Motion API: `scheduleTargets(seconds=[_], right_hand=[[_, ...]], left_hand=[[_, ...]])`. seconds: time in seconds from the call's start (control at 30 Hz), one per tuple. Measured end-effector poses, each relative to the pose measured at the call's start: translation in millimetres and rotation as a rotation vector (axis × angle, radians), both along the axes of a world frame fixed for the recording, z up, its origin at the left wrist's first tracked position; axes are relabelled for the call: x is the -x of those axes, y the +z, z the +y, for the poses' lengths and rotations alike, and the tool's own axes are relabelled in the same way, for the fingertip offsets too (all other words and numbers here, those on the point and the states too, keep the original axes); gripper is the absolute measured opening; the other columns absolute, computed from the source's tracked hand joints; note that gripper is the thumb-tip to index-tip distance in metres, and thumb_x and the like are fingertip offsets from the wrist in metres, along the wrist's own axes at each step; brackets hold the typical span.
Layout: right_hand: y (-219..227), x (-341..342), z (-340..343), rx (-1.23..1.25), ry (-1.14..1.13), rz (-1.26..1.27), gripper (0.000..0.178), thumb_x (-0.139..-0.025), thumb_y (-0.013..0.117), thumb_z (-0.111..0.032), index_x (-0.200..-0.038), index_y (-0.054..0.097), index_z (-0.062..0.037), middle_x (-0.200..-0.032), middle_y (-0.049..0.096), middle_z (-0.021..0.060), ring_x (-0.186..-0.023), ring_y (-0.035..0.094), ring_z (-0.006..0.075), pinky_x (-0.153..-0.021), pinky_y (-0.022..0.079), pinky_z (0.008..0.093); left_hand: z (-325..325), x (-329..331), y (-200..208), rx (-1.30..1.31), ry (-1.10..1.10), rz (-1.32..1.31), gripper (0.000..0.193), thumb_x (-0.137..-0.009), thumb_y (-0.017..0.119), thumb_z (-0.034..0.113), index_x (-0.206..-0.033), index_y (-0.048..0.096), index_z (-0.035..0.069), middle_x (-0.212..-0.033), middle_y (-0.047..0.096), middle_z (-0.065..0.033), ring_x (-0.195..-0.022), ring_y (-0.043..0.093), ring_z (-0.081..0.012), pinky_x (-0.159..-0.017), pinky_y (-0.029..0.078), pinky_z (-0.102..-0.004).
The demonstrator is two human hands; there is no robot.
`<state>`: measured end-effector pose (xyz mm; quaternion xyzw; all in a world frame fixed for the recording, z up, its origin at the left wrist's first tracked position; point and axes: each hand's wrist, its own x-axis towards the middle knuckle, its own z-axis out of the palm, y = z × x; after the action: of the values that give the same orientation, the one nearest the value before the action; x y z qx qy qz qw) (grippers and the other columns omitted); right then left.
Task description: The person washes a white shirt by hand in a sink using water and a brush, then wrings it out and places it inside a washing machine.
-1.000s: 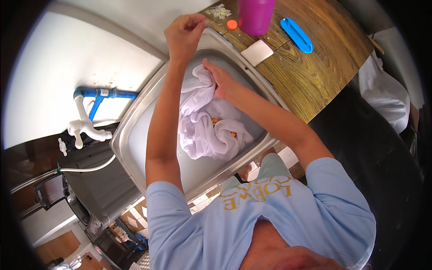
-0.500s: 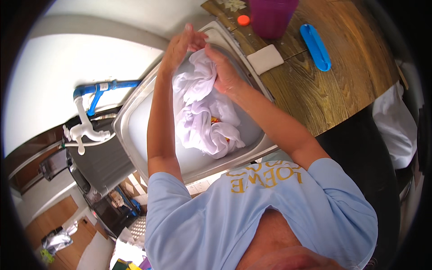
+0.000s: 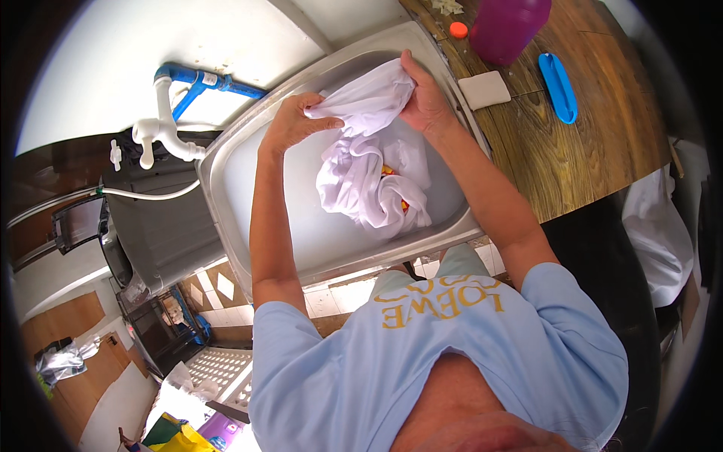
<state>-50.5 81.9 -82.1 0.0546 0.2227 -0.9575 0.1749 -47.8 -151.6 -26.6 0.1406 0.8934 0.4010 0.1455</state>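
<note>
A wet white cloth [image 3: 369, 162] with an orange and yellow patch lies bunched in a steel sink [image 3: 260, 196]. Its upper part is lifted and stretched between both hands. My left hand [image 3: 295, 120] pinches the left end of that raised fold. My right hand [image 3: 423, 98] grips the right end near the sink's far rim. The rest of the cloth hangs down in a twisted heap on the sink floor.
A white tap [image 3: 154, 135] on a blue pipe [image 3: 203, 79] stands left of the sink. On the wooden counter [image 3: 572, 158] to the right are a purple jug [image 3: 506, 26], an orange cap [image 3: 458, 30], a white soap bar [image 3: 484, 90] and a blue brush [image 3: 559, 87]. A dark machine [image 3: 147, 226] sits lower left.
Both hands have shifted along the cloth and pulled a fold of it taut between them. The view has swung, so the sink sits more to the centre.
</note>
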Motion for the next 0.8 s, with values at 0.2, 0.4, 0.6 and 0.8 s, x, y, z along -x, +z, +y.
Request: scheduleTargets(seconds=[0.2,0.4,0.6,0.8], right_hand=[[-1.4,-41.1,-34.3,0.014,0.065,-0.175,0.029,-0.092,0.052,-0.032,-0.103,0.057,-0.0058,-0.098,0.061,0.007,-0.097,0.058,0.0193,-0.095,0.043,0.0384],[-70.6,-52.5,-40.6,0.29,0.12,-0.055,0.027,-0.093,0.049,-0.037,-0.101,0.058,-0.013,-0.09,0.06,0.0014,-0.088,0.057,0.0134,-0.083,0.048,0.0346],[-35.6,-46.7,-76.1,-0.151,0.005,-0.21,0.033,-0.093,0.045,-0.047,-0.095,0.054,-0.015,-0.088,0.056,-0.0027,-0.079,0.053,0.0104,-0.068,0.047,0.028],[-29.9,-55.8,-66.1,-0.268,-0.039,-0.238,0.039,-0.088,0.053,-0.051,-0.099,0.052,-0.0133,-0.09,0.055,-0.0004,-0.083,0.055,0.0151,-0.074,0.046,0.0317]], left_hand=[[40.4,-25.5,-17.4,-1.031,0.245,0.06,0.018,-0.083,0.063,0.005,-0.066,0.057,0.001,-0.097,0.063,-0.0073,-0.085,0.059,-0.0155,-0.077,0.046,-0.028],[131.2,-80.0,-43.7,-0.398,0.104,0.683,0.029,-0.07,0.074,0.012,-0.053,0.052,0.005,-0.059,0.057,-0.0068,-0.055,0.052,-0.0213,-0.056,0.042,-0.0274],[92.7,-12.4,-60.4,-0.128,0.268,0.788,0.031,-0.08,0.067,0.016,-0.056,0.054,0.002,-0.053,0.052,-0.0095,-0.044,0.045,-0.0267,-0.048,0.038,-0.0322],[101.8,-35.4,-74.9,-0.245,0.238,0.84,0.042,-0.084,0.063,0.024,-0.052,0.049,0.0,-0.048,0.049,-0.0077,-0.041,0.042,-0.021,-0.048,0.035,-0.0367]])
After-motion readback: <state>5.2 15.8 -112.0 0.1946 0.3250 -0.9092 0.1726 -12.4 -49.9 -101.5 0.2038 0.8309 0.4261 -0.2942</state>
